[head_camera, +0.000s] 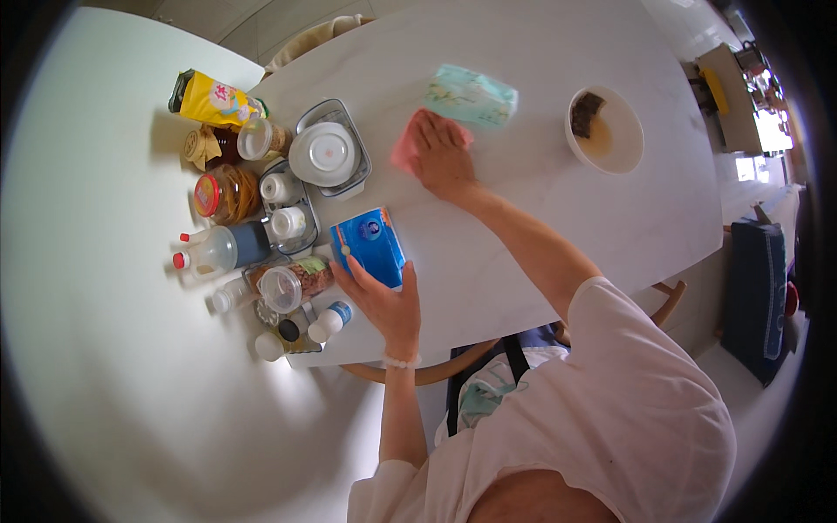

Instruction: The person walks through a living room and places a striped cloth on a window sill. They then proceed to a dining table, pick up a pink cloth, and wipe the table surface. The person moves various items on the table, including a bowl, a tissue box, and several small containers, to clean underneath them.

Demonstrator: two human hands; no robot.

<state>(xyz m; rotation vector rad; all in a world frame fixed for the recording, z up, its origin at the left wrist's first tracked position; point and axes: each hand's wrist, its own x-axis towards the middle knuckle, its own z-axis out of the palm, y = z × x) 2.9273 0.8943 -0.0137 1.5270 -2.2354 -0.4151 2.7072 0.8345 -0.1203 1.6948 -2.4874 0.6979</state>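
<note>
My right hand (pixel 446 153) lies flat on a pink cloth (pixel 407 151), pressing it against the white marbled table (pixel 523 261). Just beyond the cloth is a pale green soft tissue pack (pixel 472 95) with a floral print, slightly blurred. My left hand (pixel 386 301), with a beaded bracelet at the wrist, spans the near end of a blue tissue pack (pixel 371 245). Its thumb is at the pack's right edge and its fingers are at the left. To the left of that pack stands a clear jar of reddish nuts or beans (pixel 310 278).
Along the wall side stand a yellow bag (pixel 216 101), a red-lidded jar (pixel 225 194), a plastic jug (pixel 219 250), white bottles (pixel 330 320) and stacked bowls (pixel 325 154) in a glass dish. A white bowl (pixel 624 127) with brown liquid sits at right. A wooden chair (pixel 438 372) is at the near edge.
</note>
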